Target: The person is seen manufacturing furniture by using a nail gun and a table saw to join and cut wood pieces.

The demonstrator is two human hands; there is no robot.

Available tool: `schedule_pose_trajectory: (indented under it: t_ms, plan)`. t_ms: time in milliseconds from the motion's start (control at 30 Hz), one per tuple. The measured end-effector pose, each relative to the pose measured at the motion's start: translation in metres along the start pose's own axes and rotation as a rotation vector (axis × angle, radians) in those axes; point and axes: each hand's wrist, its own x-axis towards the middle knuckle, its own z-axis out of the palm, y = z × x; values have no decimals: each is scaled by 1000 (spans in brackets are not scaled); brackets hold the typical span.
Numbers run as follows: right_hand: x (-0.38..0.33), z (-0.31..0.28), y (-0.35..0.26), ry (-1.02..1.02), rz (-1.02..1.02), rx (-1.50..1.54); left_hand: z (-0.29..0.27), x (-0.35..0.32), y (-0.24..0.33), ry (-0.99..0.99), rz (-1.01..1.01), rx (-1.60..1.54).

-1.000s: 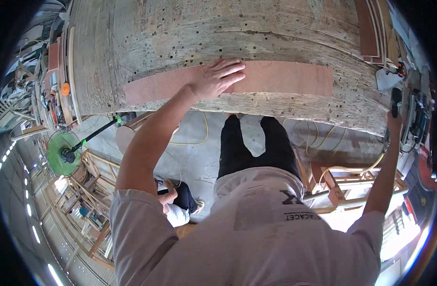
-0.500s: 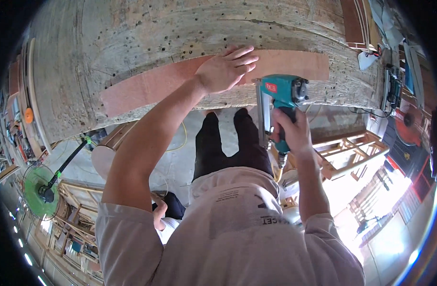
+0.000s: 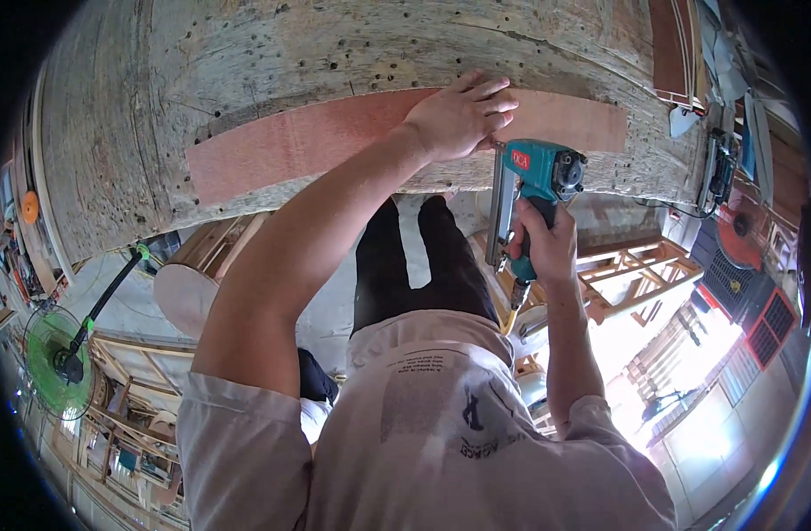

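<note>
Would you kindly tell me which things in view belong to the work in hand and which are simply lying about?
In use:
reddish wood strip, under the left hand
teal air gun, gripped by the right hand
yellow hose, at the gun's handle
worn workbench, beneath the strip

Apparently just nearby:
green fan, left
orange round item, far left
reddish boards, upper right
</note>
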Motion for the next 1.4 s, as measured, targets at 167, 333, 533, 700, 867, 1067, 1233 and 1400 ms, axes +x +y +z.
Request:
schedule_pose_trajectory:
  t_ms: [167, 333, 533, 700, 867, 1067, 1233, 1400]
  plan:
    - [-4, 6, -4, 21, -10, -24, 0, 0, -1, -12, -3, -13]
    - [-3, 8, -1, 15, 8, -127, -7, -1, 0, -49, -8, 5]
    - [0, -12, -2, -14, 53, -82, -1, 1, -1, -20, 5, -18]
    - [6, -39, -32, 56, 58, 108, 3, 3, -5, 17, 26, -16]
    - [23, -41, -49, -3, 75, 133, -1, -7, -14, 176, -156, -161]
    - [43, -15, -57, -36, 34, 36, -13, -20, 14, 111, -534, 90]
    - [52, -3, -61, -52, 20, -37, -10, -12, 37, -2, -722, 17]
    - [58, 3, -57, -74, 29, -22, -8, -14, 37, -4, -687, -3]
